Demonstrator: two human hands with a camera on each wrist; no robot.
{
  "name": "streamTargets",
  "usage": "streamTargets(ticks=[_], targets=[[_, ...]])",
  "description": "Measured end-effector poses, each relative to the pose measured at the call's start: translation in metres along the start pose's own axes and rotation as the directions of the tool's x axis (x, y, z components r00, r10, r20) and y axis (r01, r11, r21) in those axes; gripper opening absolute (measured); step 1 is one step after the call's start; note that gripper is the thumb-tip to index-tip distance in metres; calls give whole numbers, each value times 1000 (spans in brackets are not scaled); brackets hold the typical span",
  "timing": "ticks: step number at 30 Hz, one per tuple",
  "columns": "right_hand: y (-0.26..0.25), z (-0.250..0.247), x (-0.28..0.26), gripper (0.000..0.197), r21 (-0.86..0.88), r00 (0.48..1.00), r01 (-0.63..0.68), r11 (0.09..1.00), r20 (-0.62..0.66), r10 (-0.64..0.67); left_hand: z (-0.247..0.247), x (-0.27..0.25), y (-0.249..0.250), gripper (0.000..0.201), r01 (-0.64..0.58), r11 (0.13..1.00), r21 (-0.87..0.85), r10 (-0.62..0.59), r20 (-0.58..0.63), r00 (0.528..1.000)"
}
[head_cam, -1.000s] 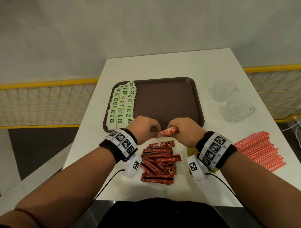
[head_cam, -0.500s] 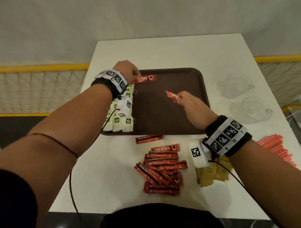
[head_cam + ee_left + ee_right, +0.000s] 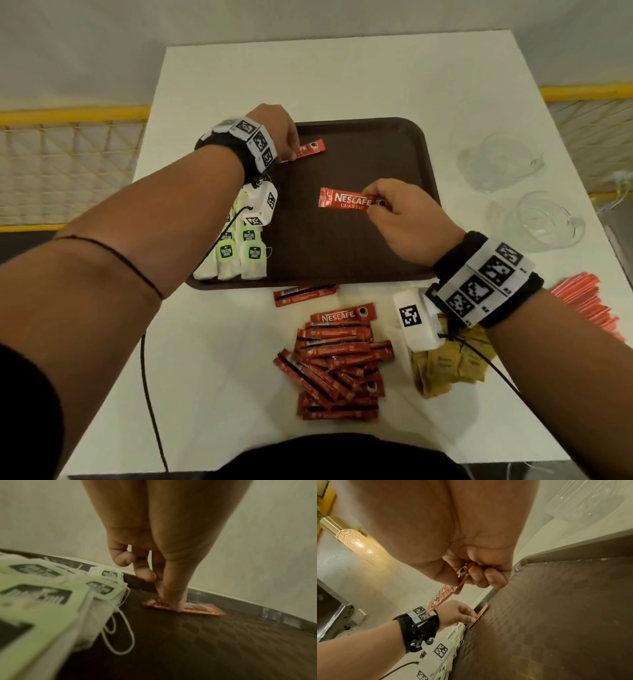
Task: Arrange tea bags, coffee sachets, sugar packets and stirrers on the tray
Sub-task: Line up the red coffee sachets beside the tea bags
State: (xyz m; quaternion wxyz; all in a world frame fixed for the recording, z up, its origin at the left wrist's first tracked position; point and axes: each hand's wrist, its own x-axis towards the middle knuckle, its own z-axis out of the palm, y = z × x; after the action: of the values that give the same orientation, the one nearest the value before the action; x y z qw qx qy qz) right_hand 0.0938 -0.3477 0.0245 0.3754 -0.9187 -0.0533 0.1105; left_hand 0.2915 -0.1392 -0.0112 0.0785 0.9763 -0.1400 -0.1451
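Note:
On the white table lies a brown tray (image 3: 359,246) with rows of green-tagged tea bags (image 3: 239,253) along its left side. My left hand (image 3: 293,150) pinches one end of a red coffee sachet (image 3: 310,148) that lies on the tray's far left, beside the tea bags (image 3: 42,597). The left wrist view shows its thumb pressing that sachet (image 3: 197,608) onto the tray floor. My right hand (image 3: 375,202) pinches the right end of a second Nescafe sachet (image 3: 346,202), held flat over the tray's middle; the right wrist view shows this sachet (image 3: 443,595) clear of the tray.
A pile of red coffee sachets (image 3: 337,370) lies on the table in front of the tray, with one loose sachet (image 3: 305,294) at the tray's near rim. Brown sugar packets (image 3: 448,370) lie under my right wrist. Red stirrers (image 3: 589,301) and two glass cups (image 3: 544,222) are at right.
Both hands rose from the pile to the tray, each with a sachet. The left one has come down onto the tray's far left; the right one has turned label up.

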Motion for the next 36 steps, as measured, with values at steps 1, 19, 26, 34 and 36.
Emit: streamTargets(ticks=[1,19,26,34,36], targets=[[0,0,1,10,-4,1000,1,1000,1,-1,1,1,0,15,-8,1000,30,8,6,1000],[0,8,19,21,-143,990,30,989,-130,-48,-25,-55,26,35,-264,903,-341,195,-223,955],[-3,16,23,19,-143,973,67,987,-210,-96,-14,-92,31,11,-412,871,-268,414,-52,909],[1,41,-5,19,-239,945,275,931,246,-216,0,-49,-19,15,5,983,-181,-40,-193,980],[-1,46,-11,22,-271,890,330,904,410,-201,2,-37,-18,16,22,989,-146,-45,-154,987]])
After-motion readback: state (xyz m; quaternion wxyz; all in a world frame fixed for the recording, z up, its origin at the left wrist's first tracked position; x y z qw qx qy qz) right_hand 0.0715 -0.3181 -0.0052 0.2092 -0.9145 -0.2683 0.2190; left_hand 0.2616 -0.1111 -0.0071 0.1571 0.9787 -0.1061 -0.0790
